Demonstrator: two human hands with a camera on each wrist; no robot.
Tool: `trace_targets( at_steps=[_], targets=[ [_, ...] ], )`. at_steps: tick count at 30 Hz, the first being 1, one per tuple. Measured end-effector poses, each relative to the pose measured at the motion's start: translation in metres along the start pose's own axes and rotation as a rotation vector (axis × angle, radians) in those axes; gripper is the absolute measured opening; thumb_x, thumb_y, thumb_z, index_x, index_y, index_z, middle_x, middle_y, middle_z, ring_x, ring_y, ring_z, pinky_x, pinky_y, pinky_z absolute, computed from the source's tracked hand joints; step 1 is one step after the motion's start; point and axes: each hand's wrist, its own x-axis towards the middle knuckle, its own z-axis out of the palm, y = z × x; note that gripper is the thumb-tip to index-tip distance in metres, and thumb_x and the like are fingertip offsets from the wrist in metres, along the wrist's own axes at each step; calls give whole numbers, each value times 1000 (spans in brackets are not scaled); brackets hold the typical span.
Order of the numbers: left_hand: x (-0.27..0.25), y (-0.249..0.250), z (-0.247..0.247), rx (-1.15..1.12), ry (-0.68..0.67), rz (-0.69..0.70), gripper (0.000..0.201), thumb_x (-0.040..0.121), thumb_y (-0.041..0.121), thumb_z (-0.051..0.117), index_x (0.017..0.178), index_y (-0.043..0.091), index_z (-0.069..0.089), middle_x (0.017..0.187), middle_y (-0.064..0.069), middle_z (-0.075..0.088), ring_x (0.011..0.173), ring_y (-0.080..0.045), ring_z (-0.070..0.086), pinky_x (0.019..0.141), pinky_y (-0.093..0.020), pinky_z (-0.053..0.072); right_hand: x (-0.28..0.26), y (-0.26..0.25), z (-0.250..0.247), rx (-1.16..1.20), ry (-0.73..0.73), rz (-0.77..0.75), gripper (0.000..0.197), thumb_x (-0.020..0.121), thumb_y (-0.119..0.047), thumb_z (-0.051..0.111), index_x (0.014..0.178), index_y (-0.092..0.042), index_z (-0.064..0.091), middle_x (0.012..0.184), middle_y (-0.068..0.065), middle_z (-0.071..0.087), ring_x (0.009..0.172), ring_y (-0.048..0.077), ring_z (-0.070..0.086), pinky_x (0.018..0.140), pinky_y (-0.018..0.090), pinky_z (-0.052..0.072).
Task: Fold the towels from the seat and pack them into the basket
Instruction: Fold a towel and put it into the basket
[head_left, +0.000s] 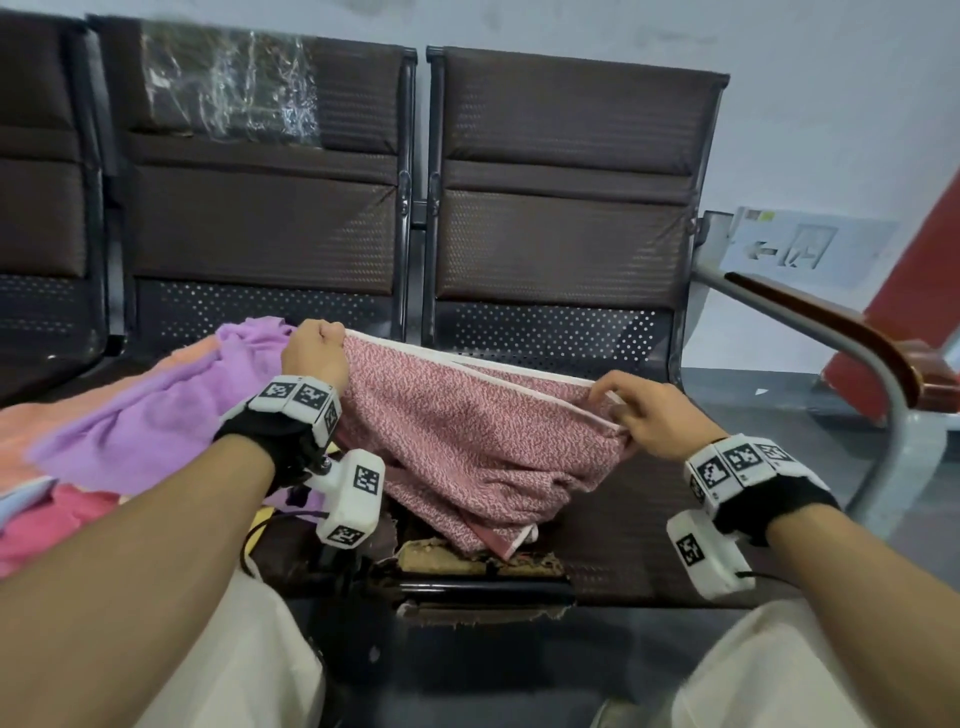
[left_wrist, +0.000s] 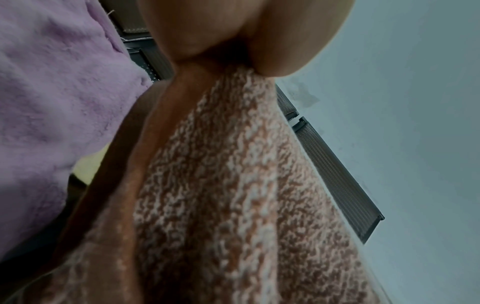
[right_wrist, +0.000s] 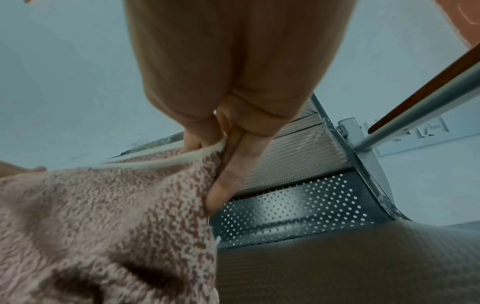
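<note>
A red-and-white speckled towel (head_left: 467, 441) with a white hem is stretched between both hands above the brown seat (head_left: 649, 530). My left hand (head_left: 317, 348) grips its left top corner in a fist. My right hand (head_left: 628, 410) pinches the right top corner between thumb and fingers (right_wrist: 228, 176). The towel (left_wrist: 233, 205) hangs in folds below the left fist, and its lower edge rests near the seat's torn front. A purple towel (head_left: 156, 410) lies on the seat to the left, over orange and pink towels (head_left: 47, 514). No basket is in view.
Brown padded seat backs (head_left: 561, 171) stand behind. A metal armrest with a wooden top (head_left: 831, 332) curves at the right. The seat's front edge (head_left: 467, 566) is torn, with foam showing. My light trouser legs fill the bottom corners.
</note>
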Motion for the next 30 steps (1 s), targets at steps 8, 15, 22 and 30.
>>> trace_targets(
  at_steps=[8, 15, 22, 30],
  targets=[
    [-1, 1, 6, 4, 14, 20, 31, 99, 20, 40, 112, -2, 58, 113, -23, 61, 104, -36, 54, 77, -33, 34, -7, 1, -5, -81, -237, 179, 35, 88, -8, 44, 56, -16, 56, 56, -3, 67, 57, 8, 69, 66, 29, 57],
    [-9, 3, -1, -71, 34, 45, 28, 99, 19, 38, 103, -1, 57, 97, -17, 59, 89, -30, 52, 65, -23, 26, -12, 2, -15, -12, 118, 157, 47, 75, -51, 73, 53, -14, 54, 47, -5, 50, 47, 8, 46, 48, 18, 34],
    [-37, 24, -15, -202, 41, 131, 16, 98, 12, 40, 92, 7, 55, 88, -10, 53, 83, -20, 47, 62, -22, 25, 5, -29, -39, 140, 757, 266, 14, 77, -24, 75, 79, -21, 62, 71, -4, 61, 63, 8, 52, 63, 19, 34],
    [-32, 108, -75, -306, 28, 388, 21, 97, 12, 44, 100, -1, 61, 100, -15, 62, 91, -21, 53, 73, -25, 34, 20, -73, -119, 274, 904, 258, 25, 85, -29, 69, 85, -4, 71, 81, 12, 67, 80, 18, 58, 77, 31, 44]
  ],
)
